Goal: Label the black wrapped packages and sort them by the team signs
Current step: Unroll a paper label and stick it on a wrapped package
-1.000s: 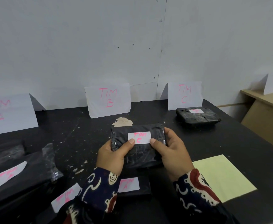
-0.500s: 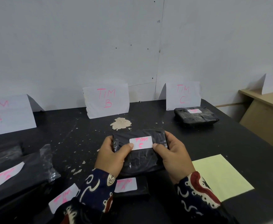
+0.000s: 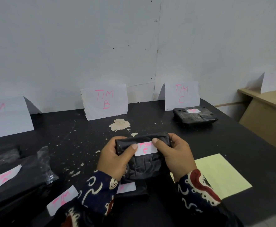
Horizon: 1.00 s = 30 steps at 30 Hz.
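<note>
Over the scuffed black counter [image 3: 78, 145], both hands, left hand [image 3: 113, 158] and right hand [image 3: 177, 157], clasp the soft, crinkly, seemingly light black wrapped package [image 3: 143, 167] by its short ends, thumbs pressing the label [image 3: 146, 150].

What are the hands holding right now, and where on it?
Both hands grip one black plastic-wrapped package: left hand on its left end, right hand on its right end, both thumbs pressing the edges of its white label.

You're holding a black wrapped package [image 3: 143, 163], white C label [image 3: 145, 149] up; another labelled package [image 3: 194, 116] lies by the Tim C sign [image 3: 181, 95].
</note>
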Available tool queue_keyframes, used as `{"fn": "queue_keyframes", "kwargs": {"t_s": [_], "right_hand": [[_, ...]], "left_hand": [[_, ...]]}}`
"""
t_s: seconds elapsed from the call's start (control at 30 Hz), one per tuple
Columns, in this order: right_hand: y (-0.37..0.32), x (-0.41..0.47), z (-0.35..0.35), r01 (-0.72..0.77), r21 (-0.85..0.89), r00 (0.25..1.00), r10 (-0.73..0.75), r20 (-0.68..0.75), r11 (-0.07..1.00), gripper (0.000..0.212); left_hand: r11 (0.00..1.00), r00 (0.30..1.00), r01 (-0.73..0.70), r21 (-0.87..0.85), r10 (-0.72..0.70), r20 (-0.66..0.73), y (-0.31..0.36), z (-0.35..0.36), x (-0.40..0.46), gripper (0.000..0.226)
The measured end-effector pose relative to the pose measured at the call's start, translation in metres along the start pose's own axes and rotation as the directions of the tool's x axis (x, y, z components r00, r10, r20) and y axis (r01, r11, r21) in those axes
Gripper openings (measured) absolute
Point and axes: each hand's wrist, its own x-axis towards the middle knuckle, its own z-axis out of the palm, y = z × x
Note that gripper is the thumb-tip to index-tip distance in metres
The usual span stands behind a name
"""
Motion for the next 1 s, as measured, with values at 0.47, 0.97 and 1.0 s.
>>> {"fn": "queue_keyframes", "kwargs": {"t_s": [0.47,0.97,1.0], "right_hand": [[-0.001,-0.002,-0.002,0.001,-0.072,0.999,-0.003,-0.036,0.997,0.048],[0.021,-0.007,-0.031,0.593,-0.805,0.569,-0.7,0.432,-0.015,0.033],[0.018,-0.002,-0.038,0.566,-0.824,0.573,-0.713,0.404,-0.012,0.034]], "left_hand": [[0.974,0.992,0.121,-0.192,-0.122,0.007,-0.013,-0.004,0.01,0.036],[0.89,0.948,0.317,-0.327,-0.284,0.146,0.017,0.017,0.003,0.029],[0.953,0.965,0.247,-0.177,-0.226,0.131,0.017,0.018,0.002,0.029]]}}
